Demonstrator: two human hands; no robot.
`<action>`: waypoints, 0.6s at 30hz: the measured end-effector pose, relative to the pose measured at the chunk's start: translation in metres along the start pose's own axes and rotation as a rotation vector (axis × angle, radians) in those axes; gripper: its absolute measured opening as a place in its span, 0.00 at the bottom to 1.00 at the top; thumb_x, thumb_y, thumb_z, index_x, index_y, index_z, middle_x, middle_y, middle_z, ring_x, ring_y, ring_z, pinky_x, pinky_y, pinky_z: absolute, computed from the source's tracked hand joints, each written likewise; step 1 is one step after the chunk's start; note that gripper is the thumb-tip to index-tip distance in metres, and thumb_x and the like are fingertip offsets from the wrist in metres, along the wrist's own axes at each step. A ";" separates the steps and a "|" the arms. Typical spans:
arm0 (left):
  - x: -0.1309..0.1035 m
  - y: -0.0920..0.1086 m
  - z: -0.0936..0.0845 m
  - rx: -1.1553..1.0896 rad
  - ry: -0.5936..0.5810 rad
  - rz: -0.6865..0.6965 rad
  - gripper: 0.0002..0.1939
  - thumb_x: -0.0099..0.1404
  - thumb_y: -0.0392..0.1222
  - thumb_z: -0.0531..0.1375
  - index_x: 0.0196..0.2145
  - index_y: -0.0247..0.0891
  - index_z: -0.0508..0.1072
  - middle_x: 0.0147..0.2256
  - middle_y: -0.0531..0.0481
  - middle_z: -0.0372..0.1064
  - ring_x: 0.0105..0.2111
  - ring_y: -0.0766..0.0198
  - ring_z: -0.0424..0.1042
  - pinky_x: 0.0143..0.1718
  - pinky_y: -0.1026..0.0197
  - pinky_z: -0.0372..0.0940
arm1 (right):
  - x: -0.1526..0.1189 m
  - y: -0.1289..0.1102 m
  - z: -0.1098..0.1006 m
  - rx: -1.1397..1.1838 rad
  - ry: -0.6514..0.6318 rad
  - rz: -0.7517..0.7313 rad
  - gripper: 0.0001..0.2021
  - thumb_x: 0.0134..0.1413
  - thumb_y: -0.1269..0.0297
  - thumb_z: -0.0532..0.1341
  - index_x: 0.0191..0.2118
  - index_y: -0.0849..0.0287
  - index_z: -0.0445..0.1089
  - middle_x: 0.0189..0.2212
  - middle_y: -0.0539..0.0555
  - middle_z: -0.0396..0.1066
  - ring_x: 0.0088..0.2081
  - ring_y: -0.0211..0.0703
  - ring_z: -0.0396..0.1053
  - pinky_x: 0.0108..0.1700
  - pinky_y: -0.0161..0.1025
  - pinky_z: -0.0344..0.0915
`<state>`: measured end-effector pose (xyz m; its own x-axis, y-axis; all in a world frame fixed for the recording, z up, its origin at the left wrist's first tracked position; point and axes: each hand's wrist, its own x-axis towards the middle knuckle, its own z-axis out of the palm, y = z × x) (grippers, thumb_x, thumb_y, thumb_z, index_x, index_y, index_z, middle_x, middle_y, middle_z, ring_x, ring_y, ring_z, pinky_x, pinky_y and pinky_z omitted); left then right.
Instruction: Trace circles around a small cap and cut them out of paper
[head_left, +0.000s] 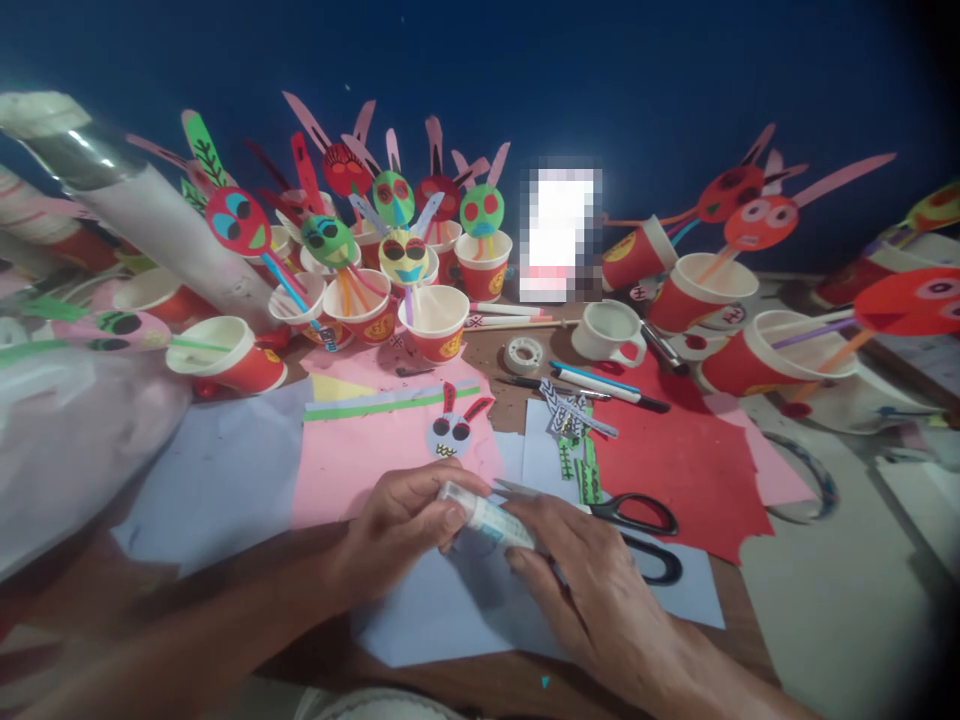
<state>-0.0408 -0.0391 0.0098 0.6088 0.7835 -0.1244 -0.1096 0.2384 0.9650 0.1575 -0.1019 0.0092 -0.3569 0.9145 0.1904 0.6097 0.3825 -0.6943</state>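
Between both hands is a white glue stick (495,522) with pale blue print. My left hand (405,515) pinches its clear-looking cap end, while my right hand (592,565) wraps round the other end. Just beyond them lies a small bluish paper face (448,436) with red ears and dark eyes, on pink paper (337,470). Scissors with black handles (649,515) lie partly under my right hand, their blades pointing left. Below the hands is a sheet of light blue paper (435,620).
Several red-and-white paper cups (433,325) hold paper faces on straws. A roll of tape (523,354), a mug (609,335), pens (607,385) and cut patterned strips (581,450) lie ahead. Red paper (675,460) is at right, a plastic bag (82,440) at left.
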 end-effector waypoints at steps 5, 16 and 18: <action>-0.003 -0.002 0.005 -0.021 -0.007 -0.043 0.15 0.63 0.48 0.57 0.40 0.33 0.72 0.22 0.54 0.57 0.21 0.72 0.56 0.23 0.67 0.54 | -0.003 0.000 0.003 -0.049 0.025 -0.044 0.14 0.61 0.69 0.48 0.51 0.61 0.59 0.38 0.61 0.71 0.39 0.51 0.70 0.39 0.49 0.69; -0.005 -0.003 0.010 -0.021 -0.007 -0.041 0.17 0.62 0.50 0.57 0.40 0.33 0.70 0.21 0.55 0.59 0.21 0.71 0.56 0.23 0.68 0.54 | 0.005 -0.013 -0.012 0.443 -0.191 0.331 0.10 0.65 0.63 0.47 0.44 0.52 0.63 0.29 0.46 0.68 0.30 0.36 0.64 0.33 0.34 0.60; -0.005 -0.003 0.010 -0.024 -0.008 -0.054 0.17 0.62 0.51 0.57 0.40 0.33 0.70 0.21 0.54 0.60 0.21 0.71 0.57 0.23 0.68 0.54 | 0.007 -0.013 -0.013 0.539 -0.190 0.334 0.10 0.65 0.63 0.47 0.41 0.54 0.64 0.28 0.46 0.66 0.29 0.34 0.62 0.32 0.32 0.59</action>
<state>-0.0355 -0.0491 0.0097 0.6209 0.7642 -0.1744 -0.0949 0.2941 0.9510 0.1564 -0.0992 0.0284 -0.3584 0.9147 -0.1868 0.2872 -0.0824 -0.9543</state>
